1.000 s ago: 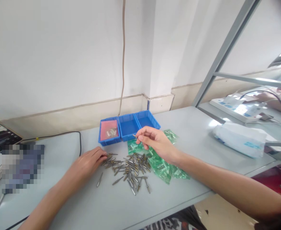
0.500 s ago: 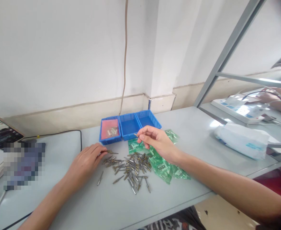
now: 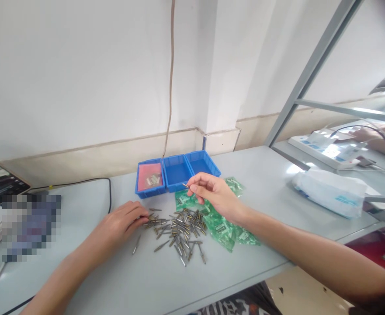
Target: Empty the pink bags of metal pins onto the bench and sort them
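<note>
A pile of small metal pins (image 3: 184, 229), silver and brass-coloured with thin shanks, lies loose on the table. At its left edge my left hand (image 3: 122, 224) rests low, thumb and fingers pinched together among the pins; whatever is between the fingertips is hidden. My right hand (image 3: 213, 192) hovers above the back of the pile, near the front wall of the middle blue bin (image 3: 175, 173). Thumb and forefinger there pinch a small gold-coloured metal pin (image 3: 185, 185), mostly covered by the fingers. Under and behind this hand lie green plastic bags (image 3: 223, 229) with metal pieces inside.
Left of the middle bin, a blue bin (image 3: 151, 192) contains a pink sheet and a clear bag of parts. A third blue bin (image 3: 203, 162) adjoins on the right. A white packet (image 3: 331, 192) lies by the grey metal frame (image 3: 297, 103). A black cable (image 3: 110, 192) runs at left.
My left hand has shifted slightly down and right, from a pin at the back of the pile to its left edge. My right hand stays almost in place, still pinching the gold-coloured pin.
</note>
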The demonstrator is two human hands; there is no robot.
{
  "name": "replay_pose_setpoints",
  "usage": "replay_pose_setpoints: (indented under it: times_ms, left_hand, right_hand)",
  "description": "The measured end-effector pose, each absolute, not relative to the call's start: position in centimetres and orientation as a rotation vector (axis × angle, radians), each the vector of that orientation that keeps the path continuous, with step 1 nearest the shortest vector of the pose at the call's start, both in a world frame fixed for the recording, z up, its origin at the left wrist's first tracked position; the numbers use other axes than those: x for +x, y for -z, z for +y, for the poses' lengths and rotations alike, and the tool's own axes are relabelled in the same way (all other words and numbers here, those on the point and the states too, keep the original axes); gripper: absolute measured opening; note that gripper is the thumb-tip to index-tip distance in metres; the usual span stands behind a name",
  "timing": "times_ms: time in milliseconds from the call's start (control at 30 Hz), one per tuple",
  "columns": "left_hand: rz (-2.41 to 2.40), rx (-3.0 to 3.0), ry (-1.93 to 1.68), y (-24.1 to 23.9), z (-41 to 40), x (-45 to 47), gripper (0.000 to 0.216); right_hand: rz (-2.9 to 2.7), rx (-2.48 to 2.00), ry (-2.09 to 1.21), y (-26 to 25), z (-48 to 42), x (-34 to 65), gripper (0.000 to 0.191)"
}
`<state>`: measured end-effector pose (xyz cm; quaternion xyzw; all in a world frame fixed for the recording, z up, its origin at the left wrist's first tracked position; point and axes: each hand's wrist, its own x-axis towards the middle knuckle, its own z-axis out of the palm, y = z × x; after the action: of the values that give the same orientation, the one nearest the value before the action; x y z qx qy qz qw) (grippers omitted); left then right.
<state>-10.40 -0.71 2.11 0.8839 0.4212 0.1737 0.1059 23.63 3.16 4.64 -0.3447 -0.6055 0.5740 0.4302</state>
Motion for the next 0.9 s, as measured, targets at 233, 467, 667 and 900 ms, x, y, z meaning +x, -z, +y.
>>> replay_pose_setpoints:
  times_ms: [233, 467, 667, 900]
  left_hand:
    - [1.272, 2.637, -0.487, -1.91, -0.82, -9.96, 0.024]
    - [1.273, 2.648, -0.470, -2.01, -0.74, -9.84, 0.028]
    - [1.305, 2.658, -0.480, -2.23, -0.74, -9.99, 0.029]
    - [1.362, 2.566, -0.451, -1.40, -0.75, -9.87, 0.031]
  right_hand:
    - [-1.515, -0.857, -1.428, -4.57, 3.21, 23.62, 0.019]
    - [-1.515, -0.867, -1.433, -4.70, 3.14, 23.57, 0.022]
    - [-1.517, -0.861, -1.428, -4.53, 3.29, 23.60, 0.022]
    - [-1.522, -0.872, -1.425, -4.63, 3.22, 23.53, 0.023]
